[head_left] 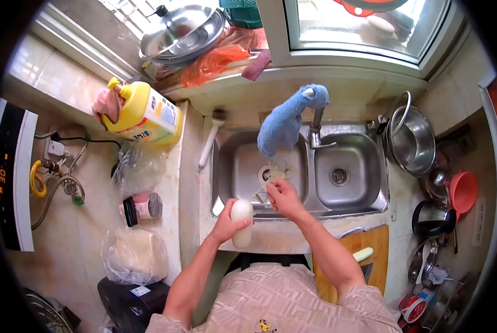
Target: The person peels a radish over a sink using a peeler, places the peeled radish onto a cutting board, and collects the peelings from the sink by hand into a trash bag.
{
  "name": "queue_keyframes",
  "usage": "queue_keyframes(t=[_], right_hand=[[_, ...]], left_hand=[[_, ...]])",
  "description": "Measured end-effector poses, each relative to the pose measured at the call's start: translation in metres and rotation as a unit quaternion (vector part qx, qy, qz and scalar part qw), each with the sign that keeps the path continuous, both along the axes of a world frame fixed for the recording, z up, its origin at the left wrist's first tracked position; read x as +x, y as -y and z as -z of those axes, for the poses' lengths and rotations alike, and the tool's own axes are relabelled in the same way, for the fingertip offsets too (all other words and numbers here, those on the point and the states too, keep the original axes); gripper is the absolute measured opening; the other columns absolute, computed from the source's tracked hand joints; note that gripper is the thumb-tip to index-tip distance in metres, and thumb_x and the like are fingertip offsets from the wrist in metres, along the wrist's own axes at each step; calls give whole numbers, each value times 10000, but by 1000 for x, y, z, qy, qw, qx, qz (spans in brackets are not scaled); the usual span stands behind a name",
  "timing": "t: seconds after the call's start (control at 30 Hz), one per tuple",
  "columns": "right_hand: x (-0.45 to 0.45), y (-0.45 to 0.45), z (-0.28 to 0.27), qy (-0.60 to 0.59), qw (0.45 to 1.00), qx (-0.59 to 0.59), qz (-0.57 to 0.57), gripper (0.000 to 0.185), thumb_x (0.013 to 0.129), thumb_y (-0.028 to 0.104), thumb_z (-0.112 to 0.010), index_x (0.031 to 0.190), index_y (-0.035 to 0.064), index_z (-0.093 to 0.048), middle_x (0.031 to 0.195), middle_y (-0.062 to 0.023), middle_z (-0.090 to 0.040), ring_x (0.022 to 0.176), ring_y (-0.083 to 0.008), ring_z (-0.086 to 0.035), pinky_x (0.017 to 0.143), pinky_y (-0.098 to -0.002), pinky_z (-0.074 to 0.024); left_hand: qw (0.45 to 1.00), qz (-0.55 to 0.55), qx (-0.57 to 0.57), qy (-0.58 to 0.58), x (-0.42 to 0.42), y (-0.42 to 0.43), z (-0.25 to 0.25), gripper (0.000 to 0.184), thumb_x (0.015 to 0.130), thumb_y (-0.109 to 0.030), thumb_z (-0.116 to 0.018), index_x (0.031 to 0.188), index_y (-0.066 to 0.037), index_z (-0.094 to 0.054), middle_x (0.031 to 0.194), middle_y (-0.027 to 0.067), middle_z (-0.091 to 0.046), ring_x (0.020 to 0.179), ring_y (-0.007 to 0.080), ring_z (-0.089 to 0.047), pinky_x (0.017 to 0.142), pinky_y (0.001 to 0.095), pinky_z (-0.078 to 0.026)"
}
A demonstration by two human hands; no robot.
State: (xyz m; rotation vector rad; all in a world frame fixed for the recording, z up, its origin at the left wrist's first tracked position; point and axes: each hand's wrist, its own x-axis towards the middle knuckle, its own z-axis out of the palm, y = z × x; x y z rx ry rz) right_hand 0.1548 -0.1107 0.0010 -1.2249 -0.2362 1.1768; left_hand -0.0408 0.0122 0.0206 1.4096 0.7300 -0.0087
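Note:
My left hand [229,223] is closed around a pale, peeled, long vegetable [242,222] at the front edge of the sink. To its right, my right hand [283,197] is held over the left basin [237,161] with its fingers pressed together; what they hold, if anything, is too small to make out. Pale peelings [282,171] lie around the drain below that hand. A blue cloth [286,119] drapes over the faucet [317,130], which stands between the two basins.
A cutting board [379,250] with a pale green piece [363,254] and a partly hidden blade lies right of my body. On the left stand a yellow pump bottle [154,114] and a bagged block [137,255]. Metal bowls [417,141] and a red ladle [462,191] are at right.

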Motion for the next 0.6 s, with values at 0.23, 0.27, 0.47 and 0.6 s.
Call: queue_keyframes(t=[0.23, 0.27, 0.47, 0.6], right_hand=[[10, -1, 50, 253, 967, -21, 34, 195, 948, 233, -595, 907, 51, -540, 615, 28, -477, 523, -54, -424, 425, -239, -335], [10, 5, 44, 149, 988, -31, 12, 214, 939, 256, -600, 897, 49, -569, 641, 17, -509, 536, -63, -433, 457, -244, -363], [-6, 2, -20, 78, 989, 22, -123, 211, 957, 274, -583, 899, 72, -561, 629, 33, -485, 484, -49, -398, 424, -235, -308], [12, 8, 51, 107, 988, -39, -100, 200, 956, 264, -587, 878, 84, -551, 634, 38, -455, 512, -58, -395, 425, -238, -296]], left_hand=[[996, 28, -64, 56, 3, 10, -18, 558, 751, -177, -786, 1161, -67, -424, 998, 85, -610, 869, 189, -669, 776, 346, -538], [996, 22, -64, 65, 7, 8, -19, 559, 745, -179, -787, 1162, -66, -432, 997, 81, -608, 874, 182, -660, 782, 344, -533], [990, 111, 87, 4, 6, 3, -10, 604, 655, -216, -819, 1151, -70, -506, 997, 43, -590, 897, 139, -574, 807, 304, -488], [993, 101, 50, 43, 4, 4, -15, 591, 658, -194, -819, 1147, -75, -510, 998, 35, -608, 907, 133, -600, 825, 312, -494]])
